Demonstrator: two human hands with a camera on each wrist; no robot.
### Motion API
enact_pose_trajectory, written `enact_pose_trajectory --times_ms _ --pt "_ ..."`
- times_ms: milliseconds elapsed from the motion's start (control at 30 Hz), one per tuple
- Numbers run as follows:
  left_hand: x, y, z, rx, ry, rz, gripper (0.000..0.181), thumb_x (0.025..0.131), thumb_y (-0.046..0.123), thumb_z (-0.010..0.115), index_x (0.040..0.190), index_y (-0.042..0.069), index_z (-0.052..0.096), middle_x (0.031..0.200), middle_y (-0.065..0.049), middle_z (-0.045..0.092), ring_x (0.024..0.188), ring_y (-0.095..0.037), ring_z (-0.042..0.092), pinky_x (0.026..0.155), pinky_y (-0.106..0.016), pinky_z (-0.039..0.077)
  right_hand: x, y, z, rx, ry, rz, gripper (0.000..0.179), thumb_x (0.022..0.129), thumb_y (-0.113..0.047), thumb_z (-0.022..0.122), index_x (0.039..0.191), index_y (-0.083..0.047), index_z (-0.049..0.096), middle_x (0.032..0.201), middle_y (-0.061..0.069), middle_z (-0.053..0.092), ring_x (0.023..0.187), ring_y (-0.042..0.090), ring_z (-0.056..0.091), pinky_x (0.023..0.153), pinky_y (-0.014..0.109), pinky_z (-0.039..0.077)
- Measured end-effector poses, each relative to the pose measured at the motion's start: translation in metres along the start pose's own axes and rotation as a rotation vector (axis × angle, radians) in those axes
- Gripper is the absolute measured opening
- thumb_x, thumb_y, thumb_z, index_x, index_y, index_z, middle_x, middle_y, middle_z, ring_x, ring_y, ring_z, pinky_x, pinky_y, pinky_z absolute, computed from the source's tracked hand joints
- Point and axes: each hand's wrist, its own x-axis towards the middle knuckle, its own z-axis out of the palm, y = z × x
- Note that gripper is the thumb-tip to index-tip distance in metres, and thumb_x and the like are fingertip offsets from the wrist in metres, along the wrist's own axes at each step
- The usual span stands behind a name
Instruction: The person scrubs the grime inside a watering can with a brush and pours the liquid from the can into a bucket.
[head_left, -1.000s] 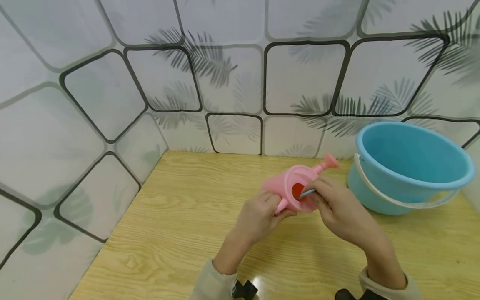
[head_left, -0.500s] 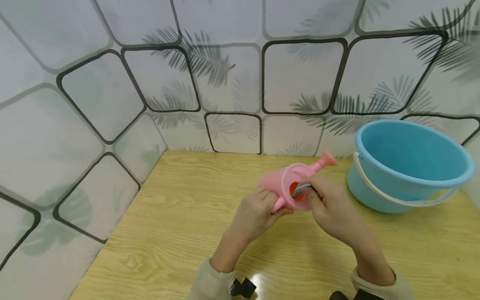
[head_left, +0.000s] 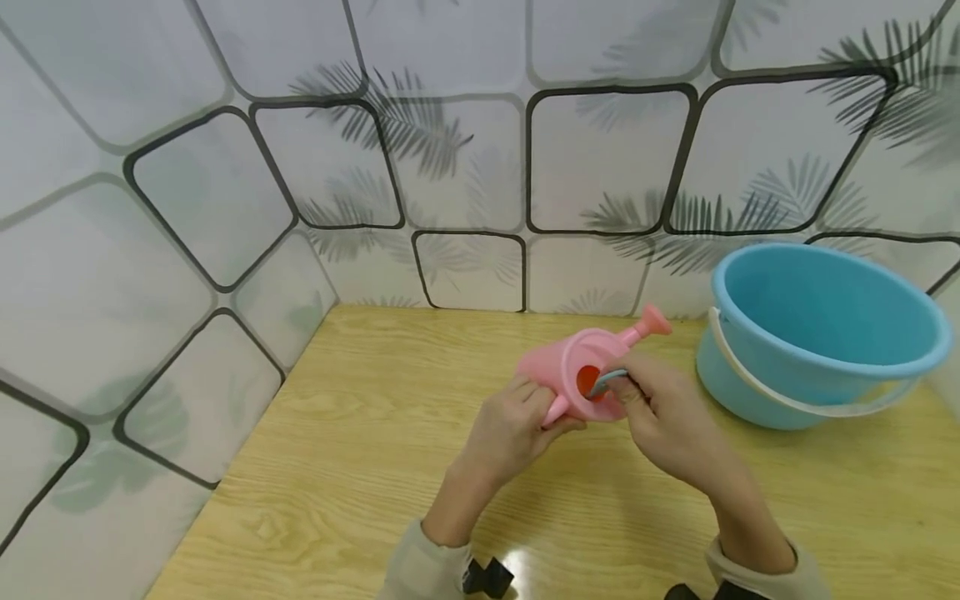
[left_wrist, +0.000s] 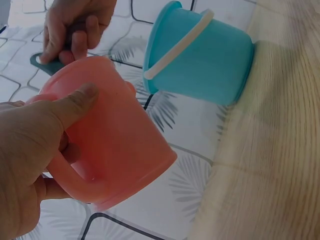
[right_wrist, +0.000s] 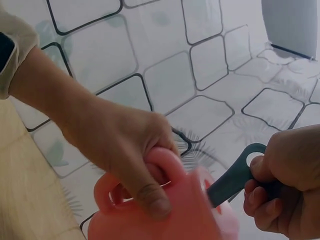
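A pink toy watering can [head_left: 542, 360] is held above the wooden table in the head view, its round opening facing the person and its spout pointing up and right. My left hand [head_left: 513, 423] grips its side handle [left_wrist: 75, 180], the thumb laid along the can's body. My right hand [head_left: 671, 421] holds a teal tool by its handle [right_wrist: 231, 183], which ends in a loop with the thumb at it. The tool's other end goes into the can's opening [head_left: 588, 382] and is hidden inside, so its kind cannot be told.
To the right stands a light blue bucket [head_left: 780, 390] with a white handle [head_left: 810, 408] hanging over its front. The wooden table [head_left: 337, 467] meets patterned walls [head_left: 465, 158] at the back and left.
Compared with one second ago, the right hand and tool have shifted left and a little down at the can's opening. The can has moved slightly left in the left hand.
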Motion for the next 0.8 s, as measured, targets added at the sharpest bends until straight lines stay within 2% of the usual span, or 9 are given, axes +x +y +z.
enact_pose_trajectory --times_ms 133,300,533,700,800 --pt "0.0 0.001 0.001 0.002 -0.001 0.0 0.044 0.072 0.036 0.087 0.071 0.012 0.05 0.064 0.004 0.049 0.063 -0.011 0.047 0.058 -0.014 0.04 -0.003 -0.003 -0.004 0.012 0.033 0.008 0.027 0.085 0.017 0.064 0.09 -0.009 0.067 0.072 -0.007 0.054 0.06 0.004 0.042 0.055 0.019 0.036" --pt "0.001 0.003 0.001 -0.008 -0.005 0.011 0.043 0.073 0.036 0.086 0.071 0.012 0.051 0.064 0.004 0.05 0.062 -0.01 0.046 0.059 -0.014 0.039 -0.001 -0.001 0.0 0.003 -0.005 -0.002 0.023 0.085 0.014 0.066 0.088 -0.009 0.067 0.081 -0.004 0.063 0.07 0.006 0.049 0.063 0.017 0.041" --pt "0.0 0.001 0.001 -0.006 0.006 0.015 0.043 0.072 0.036 0.086 0.072 0.012 0.051 0.065 0.004 0.05 0.063 -0.011 0.048 0.059 -0.015 0.042 -0.004 -0.011 -0.004 0.037 0.07 0.026 0.026 0.086 0.016 0.063 0.091 -0.009 0.068 0.072 -0.004 0.054 0.059 0.005 0.041 0.054 0.019 0.036" --pt "0.001 0.001 0.002 -0.015 0.022 0.029 0.044 0.071 0.036 0.087 0.071 0.012 0.051 0.064 0.004 0.049 0.063 -0.011 0.048 0.06 -0.014 0.041 -0.001 -0.007 -0.001 0.032 0.039 0.059 0.018 0.088 0.01 0.064 0.091 -0.007 0.069 0.077 -0.002 0.059 0.068 0.006 0.047 0.06 0.017 0.04" --pt "0.001 0.001 0.002 -0.015 0.026 0.02 0.044 0.071 0.036 0.087 0.07 0.012 0.051 0.063 0.004 0.049 0.063 -0.01 0.048 0.061 -0.013 0.042 -0.003 -0.01 -0.004 0.043 0.049 0.082 0.021 0.089 0.011 0.063 0.091 -0.009 0.069 0.073 -0.003 0.055 0.062 0.006 0.044 0.056 0.019 0.038"
